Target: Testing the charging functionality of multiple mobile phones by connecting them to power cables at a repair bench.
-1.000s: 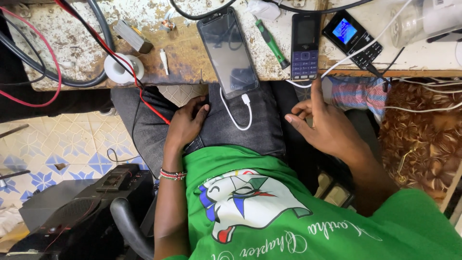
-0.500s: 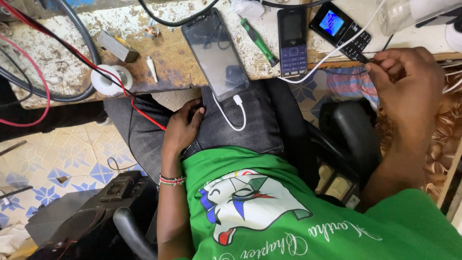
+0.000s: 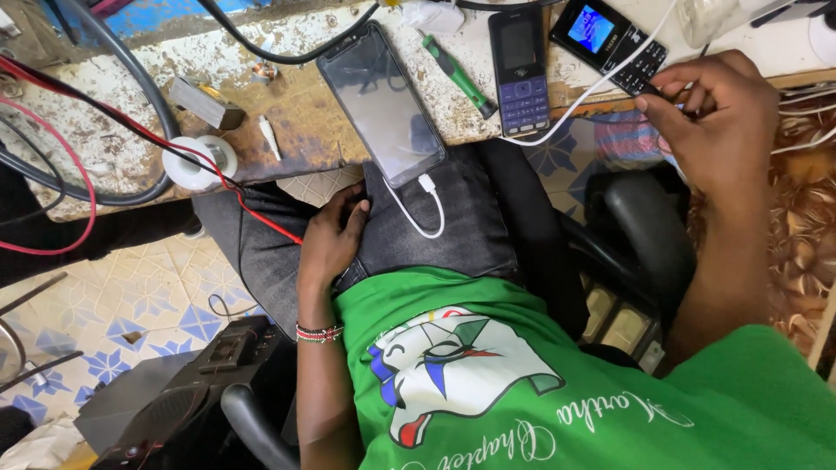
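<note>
Right, right hand [image 3: 714, 122] is up at the bench edge, fingers curled, fingertips [image 3: 649, 97] pinching the bottom end of the small black keypad phone [image 3: 610, 39] with the lit blue screen. That phone lies tilted on the worn workbench [image 3: 305, 130], far right, a white cable [image 3: 592, 91] running across beside it and under the hand. Grip looks like a pinch on the phone's lower end; whether the cable is also caught in the fingers I cannot tell.

Left hand [image 3: 331, 239] rests on the lap, on dark jeans [image 3: 453, 218], fingers loosely bent, holding nothing. Beaded bracelet [image 3: 319, 332] on that wrist. A red wire [image 3: 261, 222] passes just beside the left hand.

On the bench: a large black smartphone [image 3: 383, 104], screen dark, overhanging the bench edge, a white charging cable [image 3: 422, 209] plugged into its lower end and looping over the jeans. Right of it a green-handled screwdriver [image 3: 457, 74], then a dark blue keypad phone [image 3: 520, 70], screen off. Left side: a white tape roll [image 3: 198, 161], a small grey metal block [image 3: 205, 100], thick black cables [image 3: 131, 104].

Person wears a green printed shirt [image 3: 610, 400] and sits on a black chair [image 3: 649, 235]. Blue-patterned floor tiles [image 3: 131, 296] at lower left, a black device [image 3: 200, 392] on them.
</note>
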